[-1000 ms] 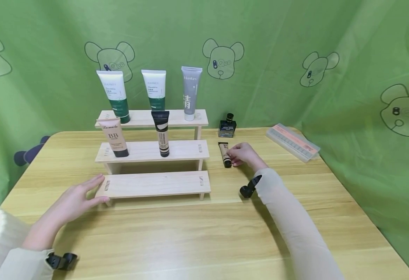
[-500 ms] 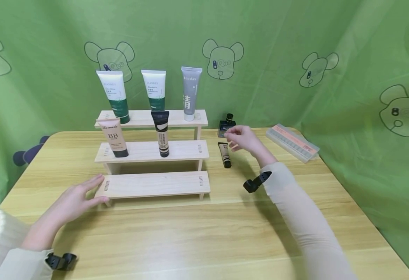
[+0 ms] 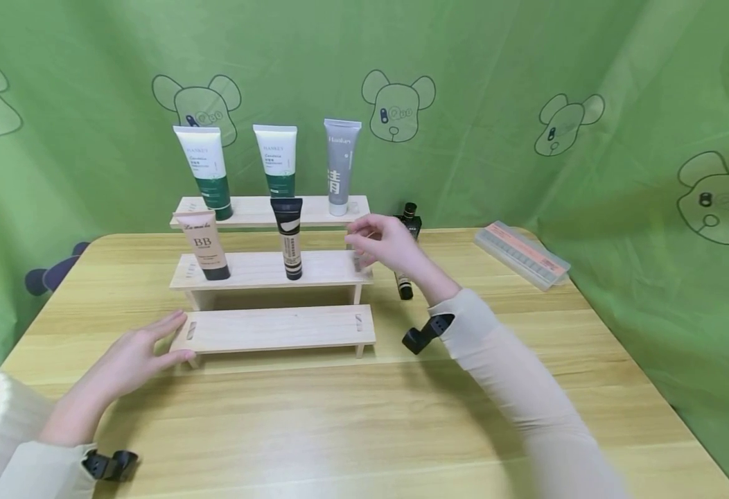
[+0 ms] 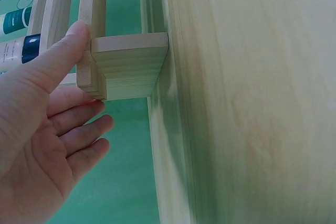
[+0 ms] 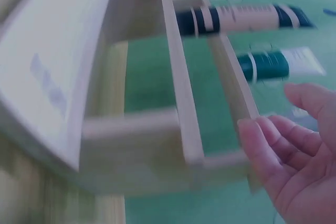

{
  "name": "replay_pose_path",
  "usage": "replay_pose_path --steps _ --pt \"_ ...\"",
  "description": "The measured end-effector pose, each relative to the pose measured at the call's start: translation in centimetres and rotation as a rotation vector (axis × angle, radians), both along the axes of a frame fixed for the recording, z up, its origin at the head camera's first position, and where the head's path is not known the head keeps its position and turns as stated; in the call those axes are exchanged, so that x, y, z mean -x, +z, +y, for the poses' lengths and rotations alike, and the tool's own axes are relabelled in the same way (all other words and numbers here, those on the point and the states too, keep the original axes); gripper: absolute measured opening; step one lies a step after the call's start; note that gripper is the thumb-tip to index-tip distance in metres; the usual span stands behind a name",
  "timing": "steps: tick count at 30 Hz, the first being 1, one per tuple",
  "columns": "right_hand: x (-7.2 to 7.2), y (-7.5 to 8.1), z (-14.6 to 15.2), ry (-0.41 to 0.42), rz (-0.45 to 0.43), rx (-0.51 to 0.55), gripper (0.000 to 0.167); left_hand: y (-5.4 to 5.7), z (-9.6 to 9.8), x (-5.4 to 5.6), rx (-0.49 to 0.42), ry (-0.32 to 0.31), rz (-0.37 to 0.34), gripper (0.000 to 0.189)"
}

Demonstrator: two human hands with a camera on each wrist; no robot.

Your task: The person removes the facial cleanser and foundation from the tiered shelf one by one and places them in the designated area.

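The three-step wooden display stand (image 3: 277, 329) is on the table, seen in all views. At its lower left end my left hand (image 3: 130, 360) grips the bottom shelf's corner, thumb in front and index finger behind. My right hand (image 3: 389, 246), holding nothing, hovers by the right end of the middle shelf, fingers loosely bent. Close to it, a grey squeeze tube (image 3: 341, 166) stands on the top shelf. A black-and-beige tube (image 3: 286, 239) stands on the middle shelf. Behind my right hand and wrist, a small beige tube (image 3: 405, 285) on the table is partly hidden.
Two white-and-green tubes (image 3: 205, 166) stand on the top shelf, and a pink BB cream tube (image 3: 204, 246) on the middle one. A dark perfume bottle (image 3: 411, 220) is behind my right hand. Right of it lies a clear plastic case (image 3: 520, 254). A white basket (image 3: 12, 416) stands front left.
My right hand has let go of the small beige tube, risen, then moved left to the stand's right end. The left hand stays at the shelf corner.
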State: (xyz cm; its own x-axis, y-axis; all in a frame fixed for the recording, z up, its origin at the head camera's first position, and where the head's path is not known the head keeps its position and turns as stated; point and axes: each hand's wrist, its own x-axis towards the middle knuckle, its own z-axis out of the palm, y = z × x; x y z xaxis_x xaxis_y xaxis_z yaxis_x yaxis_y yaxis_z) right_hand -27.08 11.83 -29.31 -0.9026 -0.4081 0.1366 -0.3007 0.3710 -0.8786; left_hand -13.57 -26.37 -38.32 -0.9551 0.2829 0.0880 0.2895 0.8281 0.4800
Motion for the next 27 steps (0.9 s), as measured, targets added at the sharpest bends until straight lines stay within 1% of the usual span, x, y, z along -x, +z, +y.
replay_pose_path --steps 4,10,13,17,19,24,27 --pt "-0.4 -0.5 -1.9 0.031 0.004 0.047 0.029 0.0 0.0 0.0 0.002 0.002 0.000 0.075" --pt "-1.1 -1.0 -4.2 0.080 -0.021 0.116 0.033 -0.2 -0.1 0.2 0.009 0.001 0.002 0.075" --pt "-1.3 -1.3 -5.1 0.098 -0.005 0.131 0.035 -0.3 -0.1 0.2 0.009 0.001 0.005 0.075" --pt "-1.5 -1.5 -6.0 0.104 0.012 0.152 0.036 -0.3 -0.1 0.2 0.006 0.002 0.003 0.075" --pt "-1.7 -1.6 -6.3 0.101 0.003 0.169 0.035 -0.2 0.0 0.1 0.008 -0.001 0.013 0.074" --pt "-1.6 -2.1 -7.0 0.086 -0.021 0.201 0.032 -0.2 0.0 0.1 0.018 -0.006 0.035 0.073" --pt "-1.5 -2.4 -7.2 0.080 -0.010 0.193 0.028 -0.2 -0.1 0.0 0.019 -0.004 0.030 0.073"
